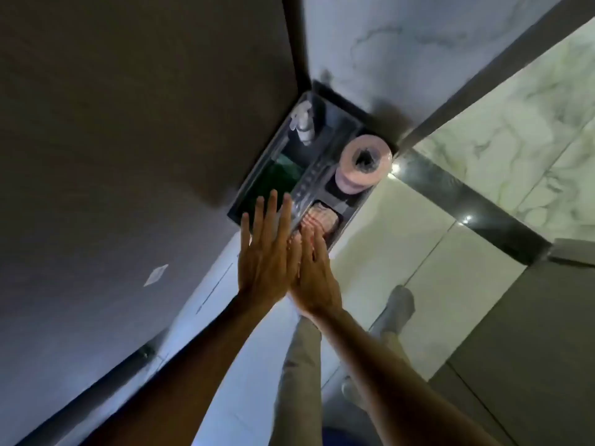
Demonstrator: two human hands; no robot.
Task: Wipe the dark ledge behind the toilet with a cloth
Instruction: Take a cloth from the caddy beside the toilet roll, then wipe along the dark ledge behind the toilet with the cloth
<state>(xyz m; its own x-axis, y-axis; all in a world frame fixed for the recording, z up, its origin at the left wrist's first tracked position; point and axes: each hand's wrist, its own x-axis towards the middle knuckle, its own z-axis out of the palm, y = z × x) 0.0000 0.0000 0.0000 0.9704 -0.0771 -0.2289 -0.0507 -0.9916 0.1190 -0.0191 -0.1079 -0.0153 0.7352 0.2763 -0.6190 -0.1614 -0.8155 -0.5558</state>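
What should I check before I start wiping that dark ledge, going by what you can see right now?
1. Cloth in hand: not ok. The left hand and right hand are both open and flat, holding nothing.
2. Cloth nearby: cannot tell. Something pinkish and folded sits in the dark organiser tray, but it is too blurred to identify.
3. Ledge and toilet located: not ok. Neither is clearly in view.
4. Things that could be knocked: not ok. The paper roll and a pump bottle stand in the tray just beyond the fingers.
5. Hands free to move: ok.
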